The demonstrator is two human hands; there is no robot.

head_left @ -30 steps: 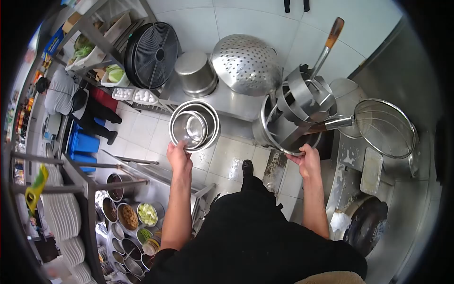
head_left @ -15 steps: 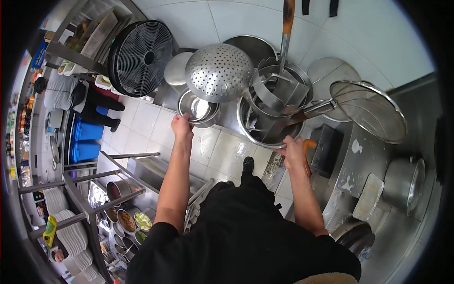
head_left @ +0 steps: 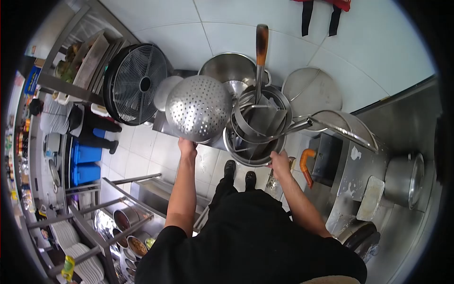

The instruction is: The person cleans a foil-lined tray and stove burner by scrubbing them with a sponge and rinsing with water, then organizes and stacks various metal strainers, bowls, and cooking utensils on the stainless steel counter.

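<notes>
My left hand (head_left: 187,147) is closed at the edge of a small metal pot, which is almost wholly hidden under a large domed perforated strainer (head_left: 198,109). My right hand (head_left: 280,163) grips the near rim of a wide metal pot (head_left: 253,163). Inside that pot stand metal rings and flat metal pieces (head_left: 250,125), and a wooden-handled utensil (head_left: 261,45) sticks up from it. The handle of a wire-mesh strainer (head_left: 347,125) reaches into the same pot, its mesh head leaning out to the right.
An open steel pot (head_left: 227,66) and a round mesh screen (head_left: 314,94) are near the tiled wall. A black fan (head_left: 139,84) is at the left. An orange pipe (head_left: 306,165) and a lidded pot (head_left: 402,182) are right. Another person (head_left: 75,118) stands far left.
Both hands and the pots have shifted towards the wall-side shelf. The small pot, visible before, has slipped under the perforated strainer. The view has tilted, showing more wall.
</notes>
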